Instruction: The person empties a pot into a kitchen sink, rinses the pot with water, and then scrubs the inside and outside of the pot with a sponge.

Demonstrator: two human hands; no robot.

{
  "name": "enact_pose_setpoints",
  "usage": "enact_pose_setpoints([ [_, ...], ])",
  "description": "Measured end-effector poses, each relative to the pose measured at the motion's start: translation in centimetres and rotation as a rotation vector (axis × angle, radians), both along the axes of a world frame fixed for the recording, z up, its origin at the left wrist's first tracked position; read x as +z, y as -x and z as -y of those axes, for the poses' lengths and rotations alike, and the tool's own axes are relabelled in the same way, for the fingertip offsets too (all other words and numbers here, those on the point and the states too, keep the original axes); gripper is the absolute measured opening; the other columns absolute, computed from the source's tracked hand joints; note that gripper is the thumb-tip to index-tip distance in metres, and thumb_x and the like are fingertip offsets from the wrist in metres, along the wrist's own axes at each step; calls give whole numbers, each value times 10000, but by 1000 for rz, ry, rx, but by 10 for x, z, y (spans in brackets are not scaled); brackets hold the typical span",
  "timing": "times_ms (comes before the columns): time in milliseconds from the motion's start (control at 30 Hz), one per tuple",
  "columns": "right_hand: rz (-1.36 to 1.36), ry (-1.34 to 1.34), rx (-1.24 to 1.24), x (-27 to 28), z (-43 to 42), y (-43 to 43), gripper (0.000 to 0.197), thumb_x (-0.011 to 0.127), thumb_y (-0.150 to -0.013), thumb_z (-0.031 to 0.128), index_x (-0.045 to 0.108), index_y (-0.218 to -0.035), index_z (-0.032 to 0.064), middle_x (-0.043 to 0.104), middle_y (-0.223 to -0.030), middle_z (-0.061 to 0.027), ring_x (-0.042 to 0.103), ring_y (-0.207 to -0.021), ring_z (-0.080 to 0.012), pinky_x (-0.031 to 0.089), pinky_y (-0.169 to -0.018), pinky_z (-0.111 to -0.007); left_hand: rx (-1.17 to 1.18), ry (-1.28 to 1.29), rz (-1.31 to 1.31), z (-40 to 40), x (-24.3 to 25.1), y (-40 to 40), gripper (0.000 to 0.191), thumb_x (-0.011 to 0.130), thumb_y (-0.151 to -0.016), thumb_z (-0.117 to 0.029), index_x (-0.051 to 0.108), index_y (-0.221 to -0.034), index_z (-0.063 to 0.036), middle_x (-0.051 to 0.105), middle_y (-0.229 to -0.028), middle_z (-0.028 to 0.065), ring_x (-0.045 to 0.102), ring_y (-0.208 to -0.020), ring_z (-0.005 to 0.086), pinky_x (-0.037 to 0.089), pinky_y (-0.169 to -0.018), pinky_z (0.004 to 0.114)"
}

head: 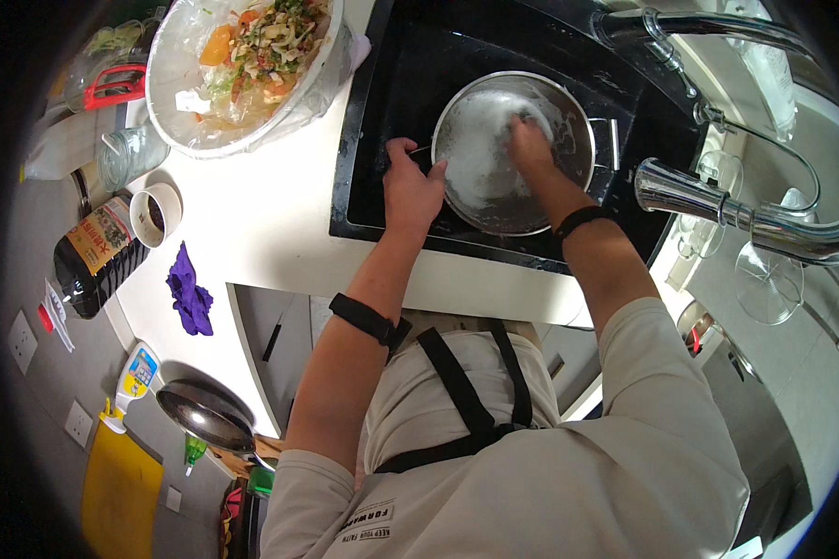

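Observation:
A round stainless steel pot [559,189] with side handles stands in the black sink [405,63], with white suds [472,147] spread over its inside. My left hand [411,185] grips the pot's left handle, its thumb at the rim. Inside the pot, my right hand [528,143] presses into the suds near the middle; its fingers are bunched and partly hidden by foam, and whether they hold something cannot be made out. The pot's other handle [614,144] points right, towards the faucet side.
Chrome faucet [678,189] juts over the sink's right side. On the counter [280,209] at left are a lined basin [245,143] of food scraps, a glass jar [131,155], a white cup [155,215], a purple cloth [189,293], a dark sauce bottle [98,255] and a frying pan [206,416].

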State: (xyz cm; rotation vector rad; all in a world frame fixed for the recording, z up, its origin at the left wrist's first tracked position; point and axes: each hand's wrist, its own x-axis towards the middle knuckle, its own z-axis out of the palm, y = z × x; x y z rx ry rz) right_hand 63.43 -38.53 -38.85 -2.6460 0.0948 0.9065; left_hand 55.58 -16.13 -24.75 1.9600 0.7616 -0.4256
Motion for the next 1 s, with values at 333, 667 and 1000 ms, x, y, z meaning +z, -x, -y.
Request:
enact_pose_setpoints([
  [333,1,-205,206,31,-19,5,500,737,-801,244,556,-1184,-20,563,-1123,-174,570,-1078,-320,467,-909,-359,27,-14,4,-9,0,4,523,739,-762,-150,390,-1141,-61,611,-968,264,597,-932,437,463,-814,456],
  [667,-413,-605,-722,16,-4,-2,555,586,-905,428,558,-1103,-89,635,-941,-179,646,-871,-246,512,-784,-331,50,34,-19,-10,4,3,521,734,-762,-132,385,-1142,-58,607,-988,273,594,-944,446,460,-826,465],
  [1000,161,-149,181,58,-47,-1,408,644,-852,237,554,-1238,140,545,-1150,-199,600,-1004,-372,497,-851,-447,21,-24,19,-9,-13,9,564,759,-768,-210,396,-1176,-67,595,-892,192,615,-812,339,487,-755,423],
])
